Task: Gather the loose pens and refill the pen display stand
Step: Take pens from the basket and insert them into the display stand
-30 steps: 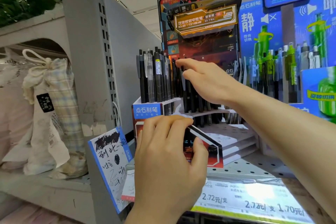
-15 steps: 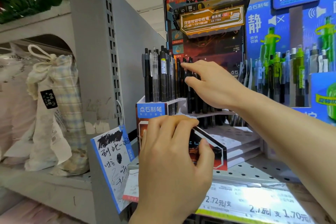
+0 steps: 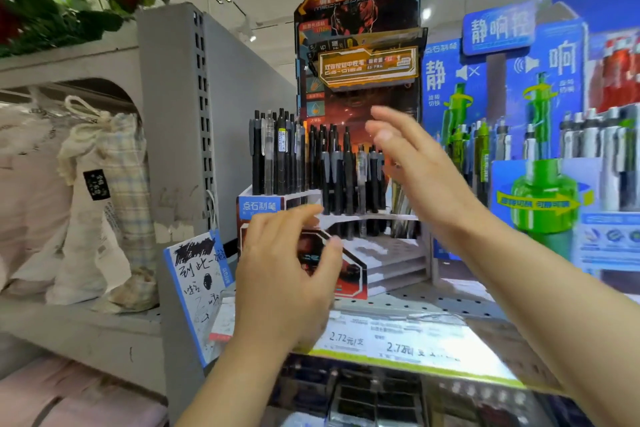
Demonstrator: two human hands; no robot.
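Right hand (image 3: pixel 412 163), spread and empty, nearest the upright pens (image 3: pixel 332 166); left hand (image 3: pixel 291 274), loosely curled, before the stand (image 3: pixel 263 206).

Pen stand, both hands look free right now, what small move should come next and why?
Probably reach for another loose pen; none shows in this view. The right hand is open and empty beside the pens, and the left hand hovers open at the front of the pen stand. The stand's lower steps look bare, so there seems room for more.
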